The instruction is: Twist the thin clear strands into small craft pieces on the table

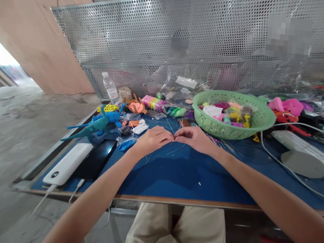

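My left hand (155, 141) and my right hand (193, 138) meet over the blue tabletop (169, 177), fingertips pinched together. Between them is something very small, apparently thin wire; its exact shape is hidden by the fingers. Fine pale strands (176, 150) stick out around the fingertips. More thin wires (229, 147) lie to the right, below the green plastic basket (228, 131), which holds colourful soft pieces. Left of my left hand are a white clay-like lump (140, 127) and a blue piece in clear wrap (126, 144).
Blue-green long-necked dinosaur figures (98, 125), a white power bank (68, 163) and a dark phone (95, 158) lie at the left. A plastic bottle (109, 86) leans near the perforated metal panel (161, 30). White cables (291, 178) cross the right side beside a grey rounded object (303, 164).
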The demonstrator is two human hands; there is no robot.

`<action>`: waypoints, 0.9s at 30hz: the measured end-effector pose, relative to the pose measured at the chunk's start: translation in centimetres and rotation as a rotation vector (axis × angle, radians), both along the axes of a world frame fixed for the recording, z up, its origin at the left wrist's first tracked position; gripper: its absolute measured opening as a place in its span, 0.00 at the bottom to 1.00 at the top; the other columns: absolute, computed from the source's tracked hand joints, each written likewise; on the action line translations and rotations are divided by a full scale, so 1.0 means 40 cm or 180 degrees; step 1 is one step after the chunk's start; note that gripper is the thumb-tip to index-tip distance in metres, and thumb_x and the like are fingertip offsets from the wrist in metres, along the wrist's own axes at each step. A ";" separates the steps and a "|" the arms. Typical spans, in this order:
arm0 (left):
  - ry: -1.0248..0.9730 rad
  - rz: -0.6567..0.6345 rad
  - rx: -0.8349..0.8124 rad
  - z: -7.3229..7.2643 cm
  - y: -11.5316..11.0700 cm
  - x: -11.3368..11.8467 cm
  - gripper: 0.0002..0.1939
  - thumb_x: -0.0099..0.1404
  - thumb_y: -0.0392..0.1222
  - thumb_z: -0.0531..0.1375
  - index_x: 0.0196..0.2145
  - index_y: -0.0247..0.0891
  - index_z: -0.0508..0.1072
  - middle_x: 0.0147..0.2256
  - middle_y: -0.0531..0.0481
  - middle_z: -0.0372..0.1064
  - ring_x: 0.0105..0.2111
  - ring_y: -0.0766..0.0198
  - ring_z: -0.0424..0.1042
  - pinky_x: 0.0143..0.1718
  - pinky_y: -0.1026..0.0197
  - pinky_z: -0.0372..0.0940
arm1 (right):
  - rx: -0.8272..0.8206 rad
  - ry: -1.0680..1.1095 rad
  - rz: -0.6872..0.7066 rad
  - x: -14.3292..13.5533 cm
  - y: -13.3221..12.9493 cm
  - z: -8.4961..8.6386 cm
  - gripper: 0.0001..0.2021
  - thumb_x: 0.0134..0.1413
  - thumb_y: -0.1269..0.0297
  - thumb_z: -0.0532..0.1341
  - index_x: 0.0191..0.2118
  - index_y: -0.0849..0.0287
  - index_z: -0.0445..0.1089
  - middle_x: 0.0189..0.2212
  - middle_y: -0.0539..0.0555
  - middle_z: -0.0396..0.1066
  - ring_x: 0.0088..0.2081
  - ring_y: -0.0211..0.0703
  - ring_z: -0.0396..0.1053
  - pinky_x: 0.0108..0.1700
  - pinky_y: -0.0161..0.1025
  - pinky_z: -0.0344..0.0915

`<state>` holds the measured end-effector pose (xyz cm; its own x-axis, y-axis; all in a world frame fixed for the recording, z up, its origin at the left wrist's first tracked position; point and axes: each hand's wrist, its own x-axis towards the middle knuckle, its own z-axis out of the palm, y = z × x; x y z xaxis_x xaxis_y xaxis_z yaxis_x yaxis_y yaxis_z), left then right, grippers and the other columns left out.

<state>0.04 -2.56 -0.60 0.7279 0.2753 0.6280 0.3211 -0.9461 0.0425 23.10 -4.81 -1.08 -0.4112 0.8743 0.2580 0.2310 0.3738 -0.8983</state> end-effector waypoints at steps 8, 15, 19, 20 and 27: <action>-0.0144 -0.0183 -0.0106 0.003 0.001 0.000 0.07 0.71 0.41 0.59 0.37 0.40 0.77 0.37 0.50 0.79 0.36 0.66 0.76 0.42 0.61 0.67 | 0.0474 -0.0449 -0.0345 -0.014 -0.018 0.011 0.08 0.56 0.59 0.63 0.35 0.55 0.77 0.35 0.52 0.79 0.37 0.46 0.74 0.43 0.43 0.68; -0.0280 0.0233 -0.0667 0.015 -0.007 0.008 0.08 0.69 0.42 0.60 0.36 0.41 0.80 0.33 0.51 0.79 0.33 0.67 0.76 0.38 0.66 0.68 | 0.1065 -0.0751 -0.0608 -0.031 -0.033 0.012 0.07 0.60 0.66 0.59 0.37 0.55 0.76 0.36 0.53 0.78 0.37 0.46 0.74 0.40 0.41 0.66; -0.0216 0.0502 -0.1098 0.029 -0.016 0.013 0.09 0.70 0.43 0.60 0.36 0.41 0.80 0.31 0.53 0.79 0.29 0.67 0.75 0.34 0.67 0.66 | 0.1424 -0.0861 -0.0649 -0.029 -0.030 0.006 0.07 0.62 0.68 0.58 0.39 0.56 0.75 0.37 0.55 0.78 0.39 0.47 0.74 0.42 0.42 0.67; -0.0235 0.0589 -0.1208 0.032 -0.019 0.015 0.09 0.70 0.43 0.59 0.36 0.41 0.79 0.30 0.54 0.79 0.27 0.68 0.74 0.32 0.67 0.65 | 0.1501 -0.0858 -0.0664 -0.028 -0.028 0.005 0.07 0.62 0.68 0.58 0.39 0.56 0.75 0.37 0.55 0.78 0.39 0.47 0.74 0.42 0.42 0.68; -0.0625 0.1052 -0.1519 0.043 -0.038 0.038 0.09 0.69 0.46 0.60 0.42 0.38 0.71 0.27 0.56 0.76 0.17 0.72 0.67 0.27 0.66 0.62 | 0.1742 -0.0808 -0.0801 -0.030 -0.025 -0.001 0.06 0.62 0.70 0.59 0.40 0.57 0.74 0.38 0.56 0.78 0.40 0.47 0.75 0.43 0.43 0.70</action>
